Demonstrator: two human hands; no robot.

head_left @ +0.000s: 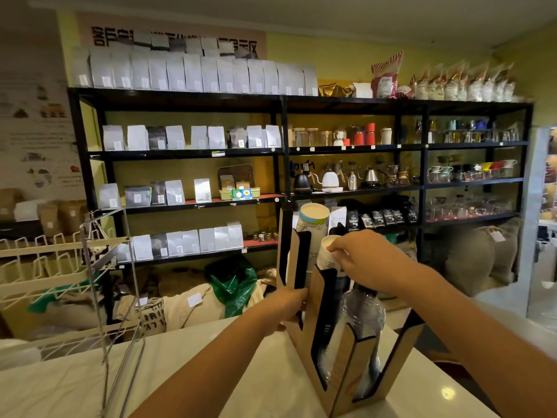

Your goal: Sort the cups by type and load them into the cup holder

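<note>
A wooden cup holder [337, 369] with black-edged slots stands on the white counter. Its far slot holds a tall stack of printed paper cups [313, 220]. The middle slot holds smaller white paper cups [327, 254], and my right hand [364, 257] grips the rim of the top one. The nearest slot holds a stack of clear plastic cups [361, 321]. My left hand [286, 309] grasps the holder's left side panel.
A wire and acrylic rack [99, 285] stands at the left on the white counter [211, 372]. Behind the counter are black shelves [280, 152] with coffee bags and kettles. Sacks and a green bag [232, 282] lie on the floor.
</note>
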